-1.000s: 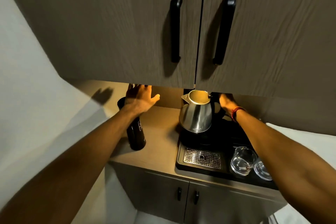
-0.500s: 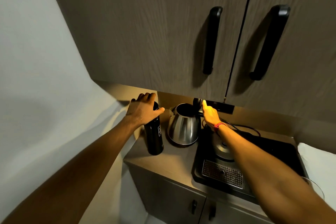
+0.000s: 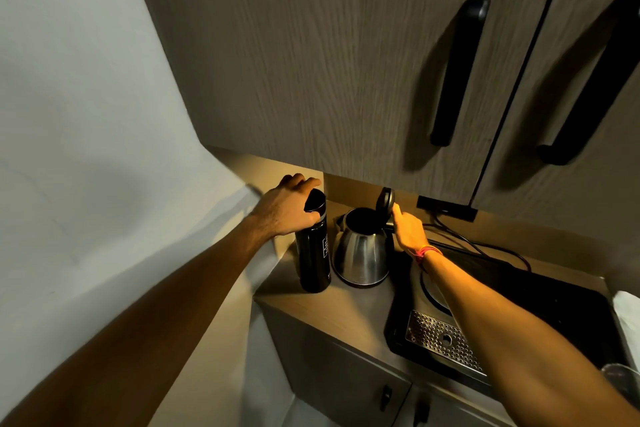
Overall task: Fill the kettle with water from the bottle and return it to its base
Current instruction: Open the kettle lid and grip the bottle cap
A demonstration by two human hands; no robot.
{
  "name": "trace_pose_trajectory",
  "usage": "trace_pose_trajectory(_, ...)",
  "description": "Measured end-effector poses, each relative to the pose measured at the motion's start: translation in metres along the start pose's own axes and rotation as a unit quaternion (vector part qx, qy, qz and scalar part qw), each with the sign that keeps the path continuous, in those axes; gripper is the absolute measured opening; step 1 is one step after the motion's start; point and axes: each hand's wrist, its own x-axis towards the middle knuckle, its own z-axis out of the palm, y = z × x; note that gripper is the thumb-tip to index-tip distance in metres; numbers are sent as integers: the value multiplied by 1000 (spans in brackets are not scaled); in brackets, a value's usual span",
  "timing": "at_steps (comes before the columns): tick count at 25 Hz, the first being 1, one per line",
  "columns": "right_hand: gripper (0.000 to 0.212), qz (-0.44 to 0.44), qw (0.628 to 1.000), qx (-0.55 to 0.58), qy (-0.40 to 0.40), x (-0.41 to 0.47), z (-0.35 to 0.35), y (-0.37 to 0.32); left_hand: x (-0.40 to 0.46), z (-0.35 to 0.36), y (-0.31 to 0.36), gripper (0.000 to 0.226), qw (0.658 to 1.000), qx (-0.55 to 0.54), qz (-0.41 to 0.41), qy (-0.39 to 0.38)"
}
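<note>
A steel kettle stands on the wooden counter, its black lid flipped up and its mouth dark inside. My right hand is at the kettle's handle side, a finger touching the raised lid. Just left of the kettle stands a tall black bottle. My left hand is wrapped over the bottle's top. The round kettle base sits bare on the black tray to the right, partly hidden by my right forearm.
Low cabinet doors with black handles hang right above the counter. A perforated drip grate lies at the tray's front. A cable runs behind the tray. A glass and white cloth sit at the right edge. The wall closes the left.
The kettle has gone from its base on the tray to the counter beside the bottle. My left hand has closed over the bottle's top. My view has swung left.
</note>
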Motion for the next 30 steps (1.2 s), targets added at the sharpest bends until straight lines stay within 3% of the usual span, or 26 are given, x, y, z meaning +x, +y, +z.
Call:
trace_pose_trajectory(6, 50, -26, 996, -82, 23, 6, 2, 7, 4, 8, 3, 81, 995, 20, -82, 49)
trace_pose_trajectory(8, 53, -56, 989, -137, 19, 4, 4, 11, 2, 13, 7, 81, 990, 6, -108, 95)
trace_pose_trajectory(10, 54, -59, 991, -112, 50, 2, 3, 11, 0, 11, 11, 82, 977, -14, -113, 179)
trace_pose_trajectory(13, 56, -63, 989, -109, 76, 3, 2, 8, -10, 16, 26, 74, 970, -2, 27, 241)
trace_pose_trajectory(15, 56, -64, 987, -125, 76, 3, 3, 8, -29, 55, 47, 66, 966, -17, 159, 202)
trace_pose_trajectory(16, 55, -63, 987, -130, 76, 3, 4, 9, -43, 86, 60, 64, 970, -26, 187, 151)
trace_pose_trajectory(19, 55, -59, 987, -139, 59, 5, 5, 9, -84, 173, 77, 70, 994, -46, 95, -39)
trace_pose_trajectory(21, 57, -46, 986, -158, 28, 5, 4, 10, -91, 206, 74, 71, 996, -38, 15, -84)
trace_pose_trajectory(24, 60, -50, 977, -209, -9, 4, 3, 11, -85, 216, 70, 72, 992, -89, -56, -66)
trace_pose_trajectory(27, 60, -56, 972, -230, -13, 3, 0, 10, -87, 221, 67, 75, 981, -170, -72, -52)
trace_pose_trajectory(30, 59, -48, 972, -231, -20, 4, -1, 10, -98, 214, 46, 80, 946, -288, -150, 20)
